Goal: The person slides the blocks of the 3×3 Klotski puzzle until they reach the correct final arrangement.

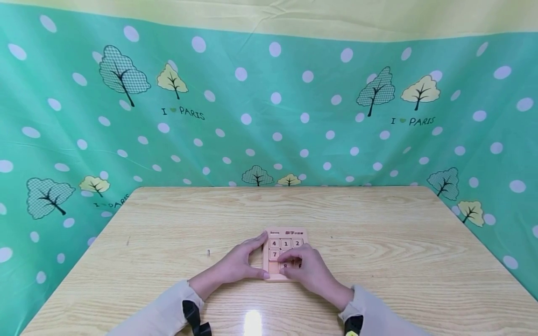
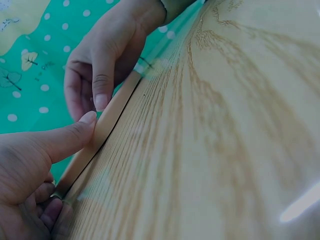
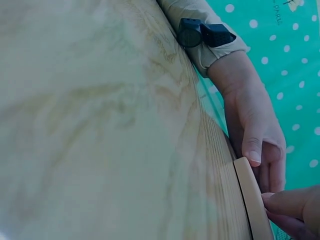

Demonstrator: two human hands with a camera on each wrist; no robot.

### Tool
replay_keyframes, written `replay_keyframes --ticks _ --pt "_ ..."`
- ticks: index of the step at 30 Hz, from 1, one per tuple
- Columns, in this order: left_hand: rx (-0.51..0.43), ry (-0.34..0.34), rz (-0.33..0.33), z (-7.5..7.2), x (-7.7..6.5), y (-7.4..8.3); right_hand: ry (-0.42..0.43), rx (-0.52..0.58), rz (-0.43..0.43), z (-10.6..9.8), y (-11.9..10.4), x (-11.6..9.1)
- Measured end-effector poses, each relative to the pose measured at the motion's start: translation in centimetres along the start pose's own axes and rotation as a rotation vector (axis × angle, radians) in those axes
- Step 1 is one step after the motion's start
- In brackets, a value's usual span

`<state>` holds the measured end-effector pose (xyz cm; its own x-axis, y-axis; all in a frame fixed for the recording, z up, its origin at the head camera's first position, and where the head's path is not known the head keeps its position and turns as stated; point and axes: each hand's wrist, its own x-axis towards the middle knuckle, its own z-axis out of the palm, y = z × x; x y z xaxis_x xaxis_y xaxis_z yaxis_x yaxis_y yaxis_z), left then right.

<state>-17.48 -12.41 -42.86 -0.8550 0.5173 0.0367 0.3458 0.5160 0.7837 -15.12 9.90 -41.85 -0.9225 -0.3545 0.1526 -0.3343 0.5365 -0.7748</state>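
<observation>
A pale wooden number sliding puzzle (image 1: pixel 287 229) lies flat on the table, its lettered header at the far side. Tiles 4, 1 and 2 form the top row, with 7 below the 4. An empty slot (image 1: pixel 273 268) shows at the near left corner, beside tile 8 (image 1: pixel 285 266). My left hand (image 1: pixel 235 263) grips the left side of the frame, thumb at the near corner and fingers along the far part. Over the tiles, my right hand (image 1: pixel 308 270) has thumb and index finger apart, touching around tile 8. It covers several tiles. Both wrist views show the puzzle's edge (image 2: pixel 112 112) side-on.
The wood-grain table (image 1: pixel 168 233) reaches back to a green dotted curtain (image 1: pixel 290 107). A small dark bit (image 1: pixel 208 253) lies left of the puzzle. A black strap (image 1: pixel 193 317) wraps the left sleeve, and a bright reflection shows near the front.
</observation>
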Motion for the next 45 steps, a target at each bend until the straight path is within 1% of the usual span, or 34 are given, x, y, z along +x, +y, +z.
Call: replay_keyframes --ticks 13,22,27,33,40,45 --pt "0.003 0.001 -0.004 0.0 0.0 -0.1 -0.025 -0.006 0.032 -0.8 0.2 0.0" --pt "-0.002 0.0 0.005 0.0 0.0 -0.2 -0.048 0.034 0.04 -0.9 0.6 0.2" --pt "-0.013 -0.002 0.001 0.0 0.0 -0.1 -0.02 0.062 0.041 -0.7 1.0 0.4" --pt "-0.003 -0.002 -0.013 0.1 0.0 -0.1 0.019 0.084 0.035 -0.3 1.5 0.5" --pt "0.005 0.001 -0.015 0.1 0.1 -0.1 0.061 0.068 -0.003 0.2 1.6 0.8" --pt "0.012 -0.003 -0.017 0.1 0.1 -0.1 0.07 0.041 -0.008 0.5 1.4 1.1"
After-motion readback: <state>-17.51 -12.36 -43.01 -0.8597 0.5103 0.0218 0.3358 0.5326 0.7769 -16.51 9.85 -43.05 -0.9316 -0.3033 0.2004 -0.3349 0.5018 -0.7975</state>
